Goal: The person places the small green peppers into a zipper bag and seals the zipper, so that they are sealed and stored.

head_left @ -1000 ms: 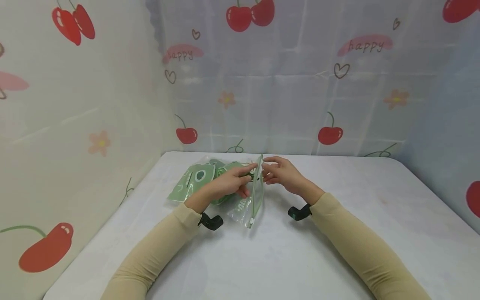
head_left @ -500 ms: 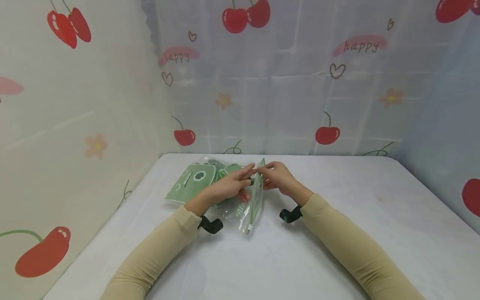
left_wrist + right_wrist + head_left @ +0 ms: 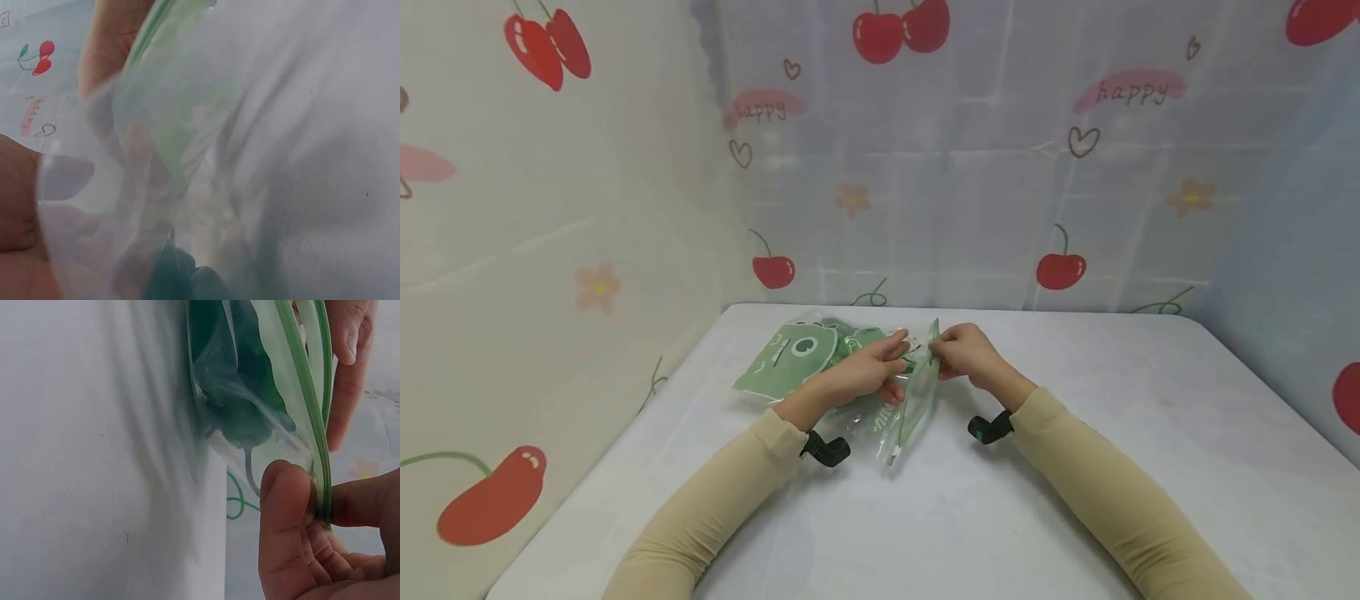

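Note:
A clear plastic zip bag (image 3: 891, 425) with green zip edging stands partly upright mid-table. My right hand (image 3: 973, 358) pinches the far end of that edging between thumb and fingers; the right wrist view shows the pinch on the green zip strip (image 3: 300, 369). Over the bag's left side lies my left hand (image 3: 867, 372), its fingers fairly straight and spread, not gripping. Through the plastic, dark green contents (image 3: 231, 381) show, their kind unclear. Left of the hand sits a green printed pouch (image 3: 790, 362) with a big eye, in clear plastic; where it meets the zip bag is hidden.
The bags rest on a white-covered table (image 3: 1075, 367) near its back edge. A cherry-printed curtain (image 3: 925, 183) hangs behind and at both sides. Black wrist cameras (image 3: 827, 450) sit under both wrists.
My right hand first hovered by the zip edge with loose fingers, then closed on it and drew it slightly right. The left hand has barely moved.

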### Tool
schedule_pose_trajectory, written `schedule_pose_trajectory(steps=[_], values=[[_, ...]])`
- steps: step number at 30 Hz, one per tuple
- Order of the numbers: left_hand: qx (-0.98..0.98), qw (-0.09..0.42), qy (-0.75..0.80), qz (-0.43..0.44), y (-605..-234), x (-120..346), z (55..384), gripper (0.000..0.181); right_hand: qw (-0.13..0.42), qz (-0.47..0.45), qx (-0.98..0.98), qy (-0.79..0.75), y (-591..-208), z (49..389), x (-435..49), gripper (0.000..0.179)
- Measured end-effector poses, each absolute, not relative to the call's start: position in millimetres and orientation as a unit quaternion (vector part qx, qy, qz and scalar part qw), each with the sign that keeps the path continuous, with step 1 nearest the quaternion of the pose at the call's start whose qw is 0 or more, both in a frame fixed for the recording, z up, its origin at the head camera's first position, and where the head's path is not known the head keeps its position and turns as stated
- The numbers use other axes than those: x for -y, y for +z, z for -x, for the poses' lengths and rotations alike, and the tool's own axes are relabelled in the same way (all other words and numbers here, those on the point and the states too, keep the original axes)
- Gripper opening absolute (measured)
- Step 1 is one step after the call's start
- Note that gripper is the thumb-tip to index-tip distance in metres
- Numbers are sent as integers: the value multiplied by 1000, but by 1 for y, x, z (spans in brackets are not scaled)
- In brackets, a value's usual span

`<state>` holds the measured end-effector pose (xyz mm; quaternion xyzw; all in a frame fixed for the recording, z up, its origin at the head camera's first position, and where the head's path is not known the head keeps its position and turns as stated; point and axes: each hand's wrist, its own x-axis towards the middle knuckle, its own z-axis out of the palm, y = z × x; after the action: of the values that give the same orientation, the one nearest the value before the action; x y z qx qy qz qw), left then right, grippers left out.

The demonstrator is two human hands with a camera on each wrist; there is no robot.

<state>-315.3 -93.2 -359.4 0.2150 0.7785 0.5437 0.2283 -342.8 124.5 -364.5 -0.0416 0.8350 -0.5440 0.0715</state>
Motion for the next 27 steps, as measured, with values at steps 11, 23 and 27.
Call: schedule_pose_trajectory(steps=[11, 23, 27], values=[[-766, 219, 575, -187, -361, 94, 318, 69, 135, 37, -763, -631, -372, 355, -143, 30], [-747, 222, 593, -204, -358, 94, 313, 65, 204, 12, -777, -595, -370, 341, -132, 64], [-745, 215, 593, -219, -360, 96, 309, 61, 224, 12, -783, -581, -376, 334, -126, 56]])
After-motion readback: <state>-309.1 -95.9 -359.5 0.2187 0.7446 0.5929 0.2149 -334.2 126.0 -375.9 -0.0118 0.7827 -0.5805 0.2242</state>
